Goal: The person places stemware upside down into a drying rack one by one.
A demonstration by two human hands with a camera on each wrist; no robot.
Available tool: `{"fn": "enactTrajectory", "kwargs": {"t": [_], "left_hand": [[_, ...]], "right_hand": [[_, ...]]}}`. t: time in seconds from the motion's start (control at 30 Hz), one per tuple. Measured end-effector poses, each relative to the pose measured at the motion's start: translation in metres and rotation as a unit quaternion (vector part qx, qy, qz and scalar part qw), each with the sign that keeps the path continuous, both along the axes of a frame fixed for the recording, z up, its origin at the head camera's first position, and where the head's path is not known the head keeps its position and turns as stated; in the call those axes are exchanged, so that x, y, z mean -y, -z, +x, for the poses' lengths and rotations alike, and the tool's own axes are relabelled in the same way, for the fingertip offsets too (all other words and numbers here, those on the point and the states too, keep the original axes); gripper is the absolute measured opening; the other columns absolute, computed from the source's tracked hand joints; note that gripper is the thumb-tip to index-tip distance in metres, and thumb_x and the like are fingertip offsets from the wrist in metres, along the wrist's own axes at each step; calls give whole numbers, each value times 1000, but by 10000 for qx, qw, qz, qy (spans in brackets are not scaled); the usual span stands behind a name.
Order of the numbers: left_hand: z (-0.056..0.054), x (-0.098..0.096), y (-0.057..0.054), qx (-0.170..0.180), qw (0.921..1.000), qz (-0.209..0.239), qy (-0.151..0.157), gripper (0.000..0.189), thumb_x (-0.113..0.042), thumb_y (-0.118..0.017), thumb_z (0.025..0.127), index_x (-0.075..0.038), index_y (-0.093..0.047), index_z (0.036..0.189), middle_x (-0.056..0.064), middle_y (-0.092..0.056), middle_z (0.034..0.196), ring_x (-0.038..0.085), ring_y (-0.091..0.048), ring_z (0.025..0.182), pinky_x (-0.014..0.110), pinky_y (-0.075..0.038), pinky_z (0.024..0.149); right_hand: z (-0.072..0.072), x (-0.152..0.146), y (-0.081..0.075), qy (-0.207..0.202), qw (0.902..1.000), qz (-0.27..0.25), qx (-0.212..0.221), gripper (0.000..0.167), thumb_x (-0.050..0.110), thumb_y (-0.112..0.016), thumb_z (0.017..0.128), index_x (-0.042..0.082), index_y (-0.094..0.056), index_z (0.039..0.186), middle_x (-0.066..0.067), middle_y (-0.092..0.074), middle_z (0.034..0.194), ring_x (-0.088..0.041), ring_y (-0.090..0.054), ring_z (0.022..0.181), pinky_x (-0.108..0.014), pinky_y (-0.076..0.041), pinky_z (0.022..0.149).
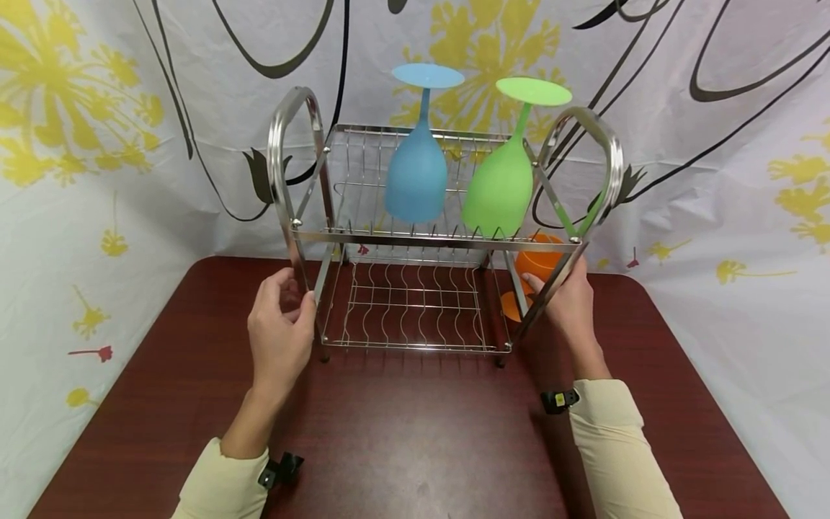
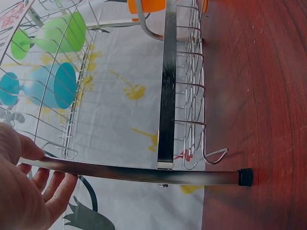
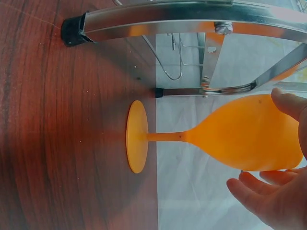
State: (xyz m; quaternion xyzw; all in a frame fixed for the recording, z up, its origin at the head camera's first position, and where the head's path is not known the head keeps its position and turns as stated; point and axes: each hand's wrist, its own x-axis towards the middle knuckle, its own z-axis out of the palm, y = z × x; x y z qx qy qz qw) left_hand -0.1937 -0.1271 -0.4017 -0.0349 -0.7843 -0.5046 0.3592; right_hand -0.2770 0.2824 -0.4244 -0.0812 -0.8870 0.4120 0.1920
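Note:
A two-tier metal dish rack [image 1: 441, 243] stands on the dark red table. On the left, my left hand [image 1: 280, 328] grips the rack's side leg [image 2: 120, 170], thumb on one side and fingers on the other. Past the rack's right side, my right hand [image 1: 572, 306] holds an orange wine glass [image 3: 244, 132] by its bowl. The glass is upright, with its foot [image 3: 137, 136] low at the table; whether it touches is hard to tell. A blue wine glass [image 1: 416, 180] and a green wine glass [image 1: 501, 191] stand upside down on the upper tier.
The lower tier [image 1: 415, 306] is a wavy wire grid. Behind the table [image 1: 415, 440] hangs a white patterned cloth [image 1: 162, 216]. Black rubber caps [image 2: 245, 177] cover the rack's feet. A small black device [image 1: 559, 401] is worn at the right wrist, another [image 1: 280, 471] at the left.

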Motion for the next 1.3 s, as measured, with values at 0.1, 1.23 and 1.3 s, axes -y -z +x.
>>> {"fn": "enactTrajectory", "kwargs": {"t": [0.1, 1.23, 1.3], "left_hand": [[0, 0, 0, 5, 10000, -3, -2, 34, 3, -66, 86, 6, -57, 119, 18, -58, 100, 21, -60, 90, 3, -48, 67], [0, -1, 1, 105, 9999, 59, -32, 35, 4, -66, 85, 5, -58, 119, 17, -57, 100, 20, -59, 90, 4, -48, 68], [0, -1, 1, 100, 9999, 59, -30, 35, 4, -66, 85, 5, -58, 119, 17, -57, 100, 20, -59, 90, 4, -48, 68]], "right_hand": [[-1, 0, 1, 67, 10000, -1, 6, 93, 48, -75, 81, 13, -25, 150, -24, -55, 129, -40, -54, 114, -55, -45, 95], [34, -9, -16, 214, 9992, -244, -237, 86, 38, -79, 78, 24, -34, 150, -9, -51, 142, -28, -49, 124, -46, -42, 100], [37, -8, -19, 222, 9991, -262, -265, 85, 37, -80, 78, 26, -35, 150, -8, -51, 141, -27, -50, 122, -40, -43, 98]]}}
